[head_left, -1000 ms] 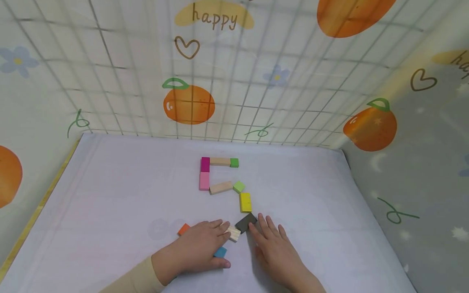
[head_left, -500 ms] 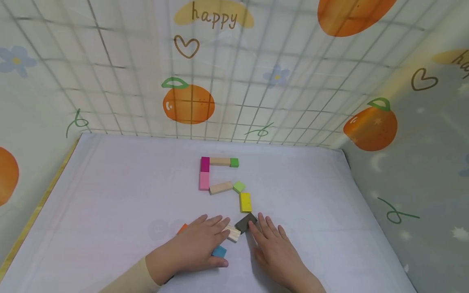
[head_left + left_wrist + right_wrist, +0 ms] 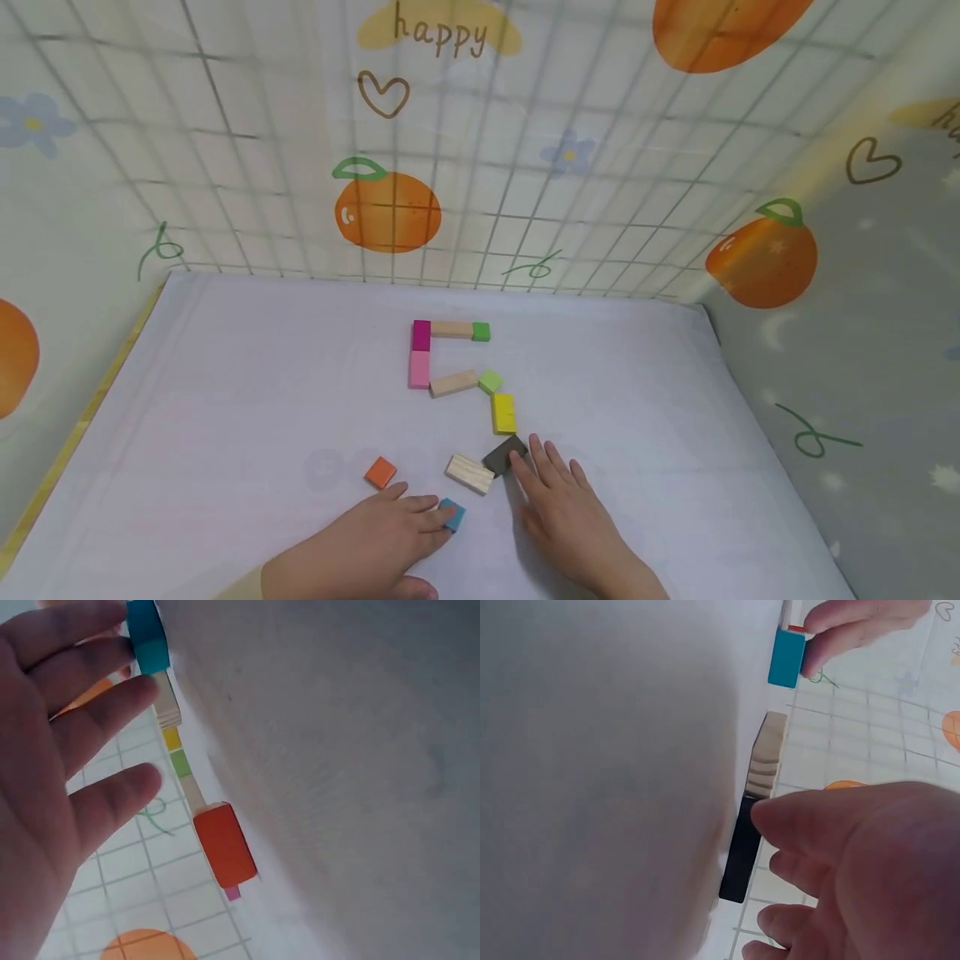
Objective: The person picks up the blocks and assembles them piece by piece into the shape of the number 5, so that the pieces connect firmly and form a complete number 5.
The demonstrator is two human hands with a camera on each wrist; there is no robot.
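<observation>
My left hand (image 3: 386,529) is spread low over the table, its fingertips on the blue block (image 3: 452,515). Just beyond those fingers lies an orange block (image 3: 381,472); the left wrist view shows the orange block (image 3: 225,845) apart from the hand. My right hand (image 3: 566,512) rests with straight fingers, the index fingertip on the dark grey block (image 3: 502,456). A pale wood-grain block (image 3: 470,473) meets the lower left end of the dark one. In the right wrist view, the dark block (image 3: 741,851) sits right at a fingertip.
A curving row of blocks runs away from the dark one: yellow (image 3: 504,414), light green (image 3: 491,382), plain wood (image 3: 453,383), pink (image 3: 419,369), magenta (image 3: 422,335), another plain wood (image 3: 452,329) and green (image 3: 481,332). A patterned curtain (image 3: 465,167) hangs behind the white table (image 3: 262,358).
My left hand has drawn back toward the near left, uncovering the pale wood-grain block and the orange one; its fingers now lie on the blue block. The right hand stays in place.
</observation>
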